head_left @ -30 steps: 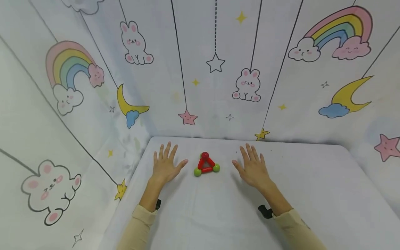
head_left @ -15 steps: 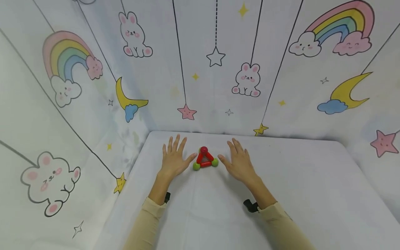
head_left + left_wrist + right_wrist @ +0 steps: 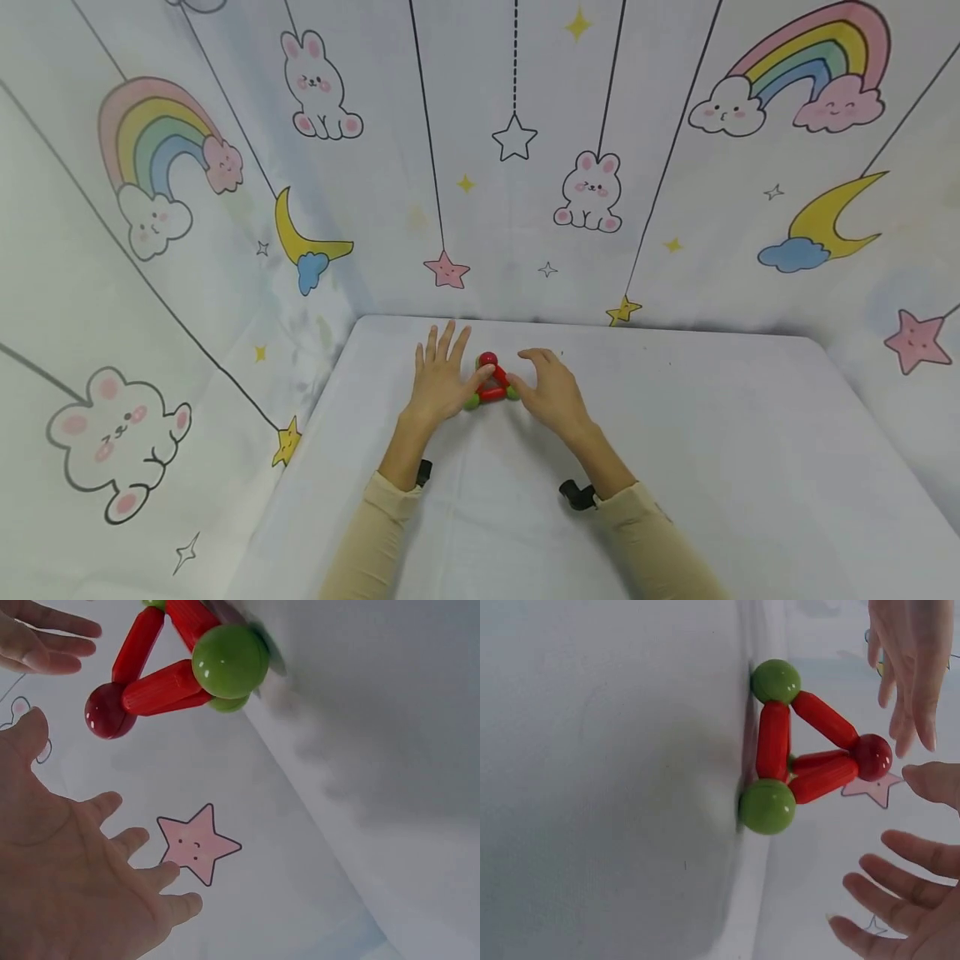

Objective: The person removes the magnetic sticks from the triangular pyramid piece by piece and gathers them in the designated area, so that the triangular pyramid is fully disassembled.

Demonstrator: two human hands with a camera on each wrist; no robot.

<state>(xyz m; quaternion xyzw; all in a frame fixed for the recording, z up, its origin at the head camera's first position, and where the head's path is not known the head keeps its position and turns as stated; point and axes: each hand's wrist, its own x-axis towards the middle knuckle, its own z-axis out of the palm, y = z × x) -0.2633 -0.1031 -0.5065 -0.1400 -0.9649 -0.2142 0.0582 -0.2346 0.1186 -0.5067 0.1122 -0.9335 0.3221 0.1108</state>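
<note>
A small pyramid (image 3: 492,394) built from red rods and balls stands on the white table, in the manner of a magnetic ball-and-stick toy. At its top is a dark red ball (image 3: 872,757); green balls (image 3: 231,661) mark its lower corners. My left hand (image 3: 438,388) is just left of it, fingers spread, with the thumb overlapping the pyramid in the head view. On the other side, my right hand (image 3: 553,393) has its fingers bent a little, its thumb tip right by the right green ball. In both wrist views a gap shows between the hands and the pyramid.
White cloth covers the table (image 3: 720,450). Behind and at the left rises a cloth backdrop (image 3: 360,200) printed with rabbits, rainbows, moons and stars. A black strap-on device (image 3: 577,495) is at the right wrist, another (image 3: 424,472) at the left.
Both hands have moved inward toward the pyramid, the left going right and the right going left. The right fingers have bent somewhat. The pyramid stays in its place on the table.
</note>
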